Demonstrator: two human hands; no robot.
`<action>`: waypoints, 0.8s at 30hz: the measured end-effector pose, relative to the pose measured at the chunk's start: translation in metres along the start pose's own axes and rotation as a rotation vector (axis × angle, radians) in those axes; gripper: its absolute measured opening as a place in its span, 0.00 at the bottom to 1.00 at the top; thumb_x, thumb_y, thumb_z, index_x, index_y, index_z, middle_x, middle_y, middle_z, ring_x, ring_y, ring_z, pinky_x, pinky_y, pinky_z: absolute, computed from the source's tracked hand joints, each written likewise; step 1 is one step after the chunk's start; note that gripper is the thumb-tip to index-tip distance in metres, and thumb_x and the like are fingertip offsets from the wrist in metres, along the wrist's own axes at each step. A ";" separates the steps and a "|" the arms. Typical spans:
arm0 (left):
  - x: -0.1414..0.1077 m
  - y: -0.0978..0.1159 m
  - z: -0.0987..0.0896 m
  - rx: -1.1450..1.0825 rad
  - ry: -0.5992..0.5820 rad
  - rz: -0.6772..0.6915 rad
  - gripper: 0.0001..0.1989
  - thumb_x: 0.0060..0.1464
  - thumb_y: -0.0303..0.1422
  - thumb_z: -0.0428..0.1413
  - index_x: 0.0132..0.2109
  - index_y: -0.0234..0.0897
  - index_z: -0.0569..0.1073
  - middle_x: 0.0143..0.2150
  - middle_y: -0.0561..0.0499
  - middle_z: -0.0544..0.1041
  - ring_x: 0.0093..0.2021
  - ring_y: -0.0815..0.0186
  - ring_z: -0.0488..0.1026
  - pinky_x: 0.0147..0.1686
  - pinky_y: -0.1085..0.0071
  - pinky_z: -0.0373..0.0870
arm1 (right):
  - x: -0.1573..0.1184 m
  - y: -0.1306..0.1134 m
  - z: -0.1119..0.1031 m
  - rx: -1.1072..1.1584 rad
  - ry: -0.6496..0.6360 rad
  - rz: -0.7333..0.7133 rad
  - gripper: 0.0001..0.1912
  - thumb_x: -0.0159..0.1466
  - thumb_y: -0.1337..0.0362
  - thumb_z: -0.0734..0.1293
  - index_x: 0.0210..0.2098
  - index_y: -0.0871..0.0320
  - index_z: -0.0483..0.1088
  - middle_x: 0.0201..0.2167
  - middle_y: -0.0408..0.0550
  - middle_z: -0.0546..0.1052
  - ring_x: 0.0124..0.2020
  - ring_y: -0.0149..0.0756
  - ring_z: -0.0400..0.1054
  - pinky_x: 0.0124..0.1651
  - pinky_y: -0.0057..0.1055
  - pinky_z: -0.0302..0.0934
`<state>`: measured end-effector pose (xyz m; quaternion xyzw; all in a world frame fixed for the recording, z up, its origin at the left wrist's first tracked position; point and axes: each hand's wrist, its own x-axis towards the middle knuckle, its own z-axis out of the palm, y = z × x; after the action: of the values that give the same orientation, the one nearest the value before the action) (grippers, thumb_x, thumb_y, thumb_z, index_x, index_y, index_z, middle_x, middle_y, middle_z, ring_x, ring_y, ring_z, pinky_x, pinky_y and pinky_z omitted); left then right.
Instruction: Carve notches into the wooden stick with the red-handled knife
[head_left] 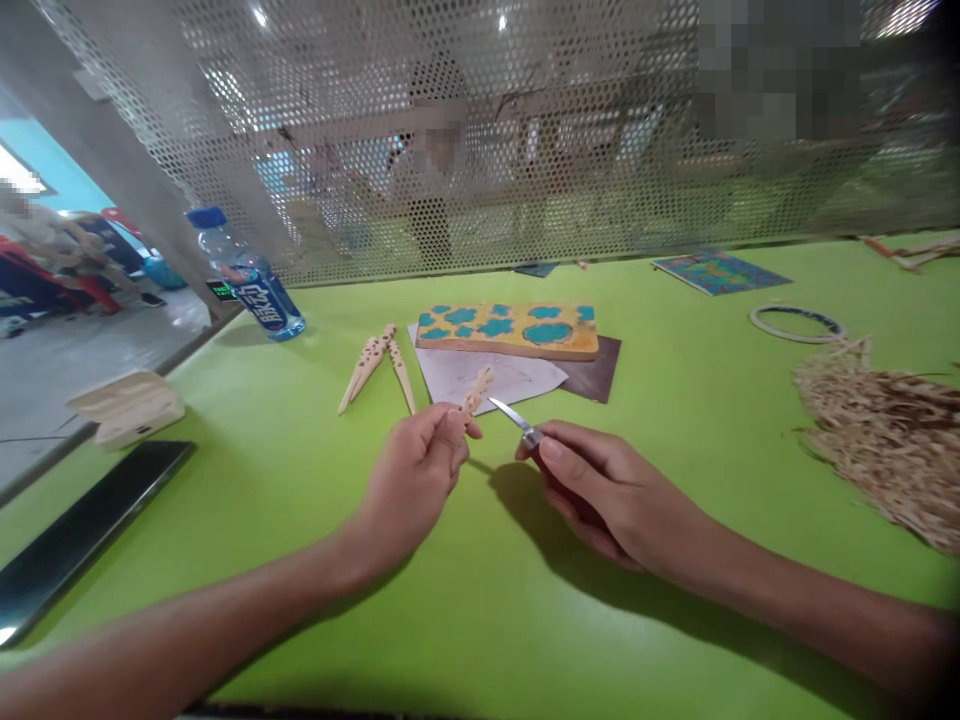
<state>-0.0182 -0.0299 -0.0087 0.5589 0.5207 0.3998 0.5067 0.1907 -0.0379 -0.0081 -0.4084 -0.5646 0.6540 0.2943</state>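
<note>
Between the thumb and fingers of my left hand is a small pale wood carving, its notched end pointing up and away. My right hand is wrapped round the dark red handle of a carving knife. The knife's short bright blade points left towards the carving, with a small gap between them. Behind both hands lies a yellow block with blue-green patches, resting on a white paper sheet and a dark brown sheet. Left of it are several spotted, pointed wooden pieces.
A heap of wood shavings covers the right side, beside a ring and a patterned card. At left stand a water bottle, an open pale case and a dark phone. A perforated screen borders the green table.
</note>
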 end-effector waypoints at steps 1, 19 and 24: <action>-0.001 0.001 0.000 0.024 0.011 0.030 0.18 0.69 0.47 0.49 0.39 0.37 0.69 0.23 0.60 0.57 0.20 0.75 0.51 0.18 0.78 0.47 | 0.001 0.000 0.000 -0.031 0.007 -0.001 0.21 0.72 0.42 0.60 0.40 0.55 0.63 0.18 0.32 0.60 0.12 0.20 0.49 0.12 0.18 0.44; -0.002 0.003 0.001 0.562 0.092 0.271 0.17 0.70 0.37 0.48 0.31 0.37 0.65 0.25 0.57 0.64 0.25 0.71 0.59 0.28 0.70 0.53 | 0.002 0.003 0.003 -0.345 0.096 -0.089 0.18 0.74 0.49 0.59 0.33 0.54 0.62 0.19 0.36 0.63 0.17 0.26 0.55 0.19 0.26 0.47; -0.002 0.003 0.001 0.582 0.101 0.277 0.16 0.70 0.37 0.48 0.33 0.36 0.68 0.24 0.57 0.64 0.25 0.71 0.58 0.27 0.71 0.53 | 0.001 0.003 0.005 -0.253 0.066 -0.058 0.18 0.74 0.48 0.59 0.34 0.54 0.62 0.20 0.35 0.62 0.16 0.24 0.55 0.17 0.24 0.47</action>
<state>-0.0173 -0.0317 -0.0060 0.7252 0.5565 0.3265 0.2402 0.1862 -0.0401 -0.0107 -0.4469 -0.6441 0.5551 0.2778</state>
